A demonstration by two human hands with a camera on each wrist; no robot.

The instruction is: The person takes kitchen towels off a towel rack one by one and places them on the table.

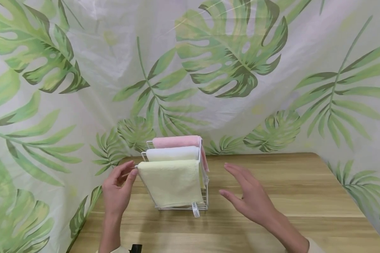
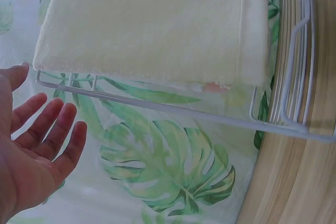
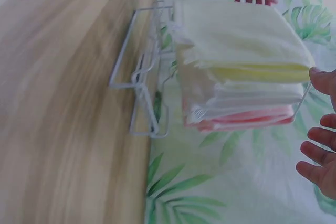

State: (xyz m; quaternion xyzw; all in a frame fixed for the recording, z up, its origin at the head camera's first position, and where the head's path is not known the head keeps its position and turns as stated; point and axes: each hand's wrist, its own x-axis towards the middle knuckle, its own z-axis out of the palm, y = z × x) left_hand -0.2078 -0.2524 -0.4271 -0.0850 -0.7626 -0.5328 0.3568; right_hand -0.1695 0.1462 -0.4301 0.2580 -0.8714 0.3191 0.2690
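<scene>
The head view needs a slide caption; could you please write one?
Left hand and right hand flank a white rack draped with pink cloth, white cloth and yellow cloth on a table.

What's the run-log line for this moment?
left hand: beside white wire rack; right hand: apart from rack, other side; rack: on wooden table; draped: pale yellow towel front, white towel middle, pink towel rear

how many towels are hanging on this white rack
3: a yellow towel at the front, a white towel in the middle, a pink towel at the back. More could be hidden.
</scene>
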